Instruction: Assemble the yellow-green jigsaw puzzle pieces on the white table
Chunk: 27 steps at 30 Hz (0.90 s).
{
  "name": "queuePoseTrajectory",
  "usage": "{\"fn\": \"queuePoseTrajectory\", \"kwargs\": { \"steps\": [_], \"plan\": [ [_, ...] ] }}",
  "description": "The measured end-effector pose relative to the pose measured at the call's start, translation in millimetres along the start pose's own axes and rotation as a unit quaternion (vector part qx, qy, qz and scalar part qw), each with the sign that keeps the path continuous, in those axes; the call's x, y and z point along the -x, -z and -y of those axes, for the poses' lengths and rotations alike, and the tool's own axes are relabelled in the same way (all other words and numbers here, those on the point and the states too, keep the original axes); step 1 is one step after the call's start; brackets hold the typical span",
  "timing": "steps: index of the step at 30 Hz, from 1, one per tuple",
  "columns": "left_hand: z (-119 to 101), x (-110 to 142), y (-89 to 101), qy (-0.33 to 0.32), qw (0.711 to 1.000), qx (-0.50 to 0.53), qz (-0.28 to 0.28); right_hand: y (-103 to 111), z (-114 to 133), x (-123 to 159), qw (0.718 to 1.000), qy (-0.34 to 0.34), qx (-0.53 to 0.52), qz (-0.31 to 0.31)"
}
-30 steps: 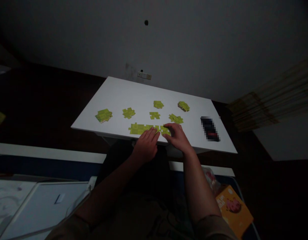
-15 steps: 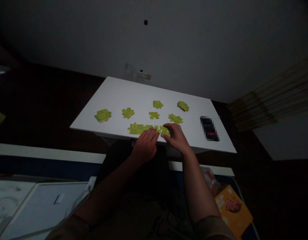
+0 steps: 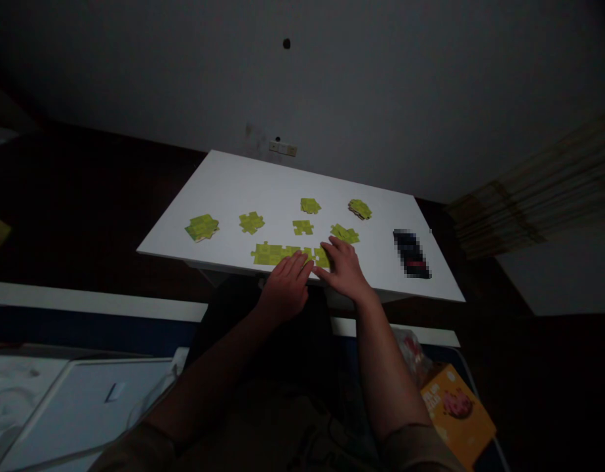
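Note:
On a small white table (image 3: 233,183) lies a joined strip of yellow-green puzzle pieces (image 3: 275,253) near the front edge. My left hand (image 3: 285,285) rests flat with its fingertips on the strip's right part. My right hand (image 3: 344,269) lies flat beside it, fingers stretched out and pressing on the piece at the strip's right end (image 3: 322,257). Loose green pieces lie farther back: a small stack at the left (image 3: 202,227), one piece (image 3: 252,222), one in the middle (image 3: 303,227), one behind it (image 3: 310,205), a pair (image 3: 345,233) and a stack at the right (image 3: 360,208).
A dark blurred object (image 3: 411,253) lies on the table's right side. An orange box (image 3: 457,414) sits on the floor at my lower right. A white flat surface (image 3: 86,400) is at the lower left. The room is dim, with a grey wall behind.
My right hand has flattened and slid slightly left onto the strip's end piece. The left hand has stayed put.

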<state>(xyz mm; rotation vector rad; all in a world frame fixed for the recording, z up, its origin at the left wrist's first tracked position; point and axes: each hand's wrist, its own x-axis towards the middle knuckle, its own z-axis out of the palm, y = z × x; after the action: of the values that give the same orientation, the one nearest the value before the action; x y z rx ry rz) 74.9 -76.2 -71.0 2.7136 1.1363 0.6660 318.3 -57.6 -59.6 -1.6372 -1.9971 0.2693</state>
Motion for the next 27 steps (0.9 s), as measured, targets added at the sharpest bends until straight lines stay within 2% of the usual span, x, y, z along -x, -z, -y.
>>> {"fn": "queuePoseTrajectory", "kwargs": {
  "steps": [6, 14, 27],
  "plan": [
    [1, 0, -2.3, -0.005, 1.000, 0.003, -0.007, 4, -4, -8, 0.999, -0.026, -0.009, 0.034],
    [1, 0, -6.7, -0.011, 0.999, -0.009, -0.034, 8, 4, -11, 0.995, -0.003, -0.099, -0.002],
    [0, -1, -5.0, -0.003, 1.000, -0.012, -0.026, 4, 0, -15, 0.997, 0.026, -0.071, 0.011]
  ]
}}
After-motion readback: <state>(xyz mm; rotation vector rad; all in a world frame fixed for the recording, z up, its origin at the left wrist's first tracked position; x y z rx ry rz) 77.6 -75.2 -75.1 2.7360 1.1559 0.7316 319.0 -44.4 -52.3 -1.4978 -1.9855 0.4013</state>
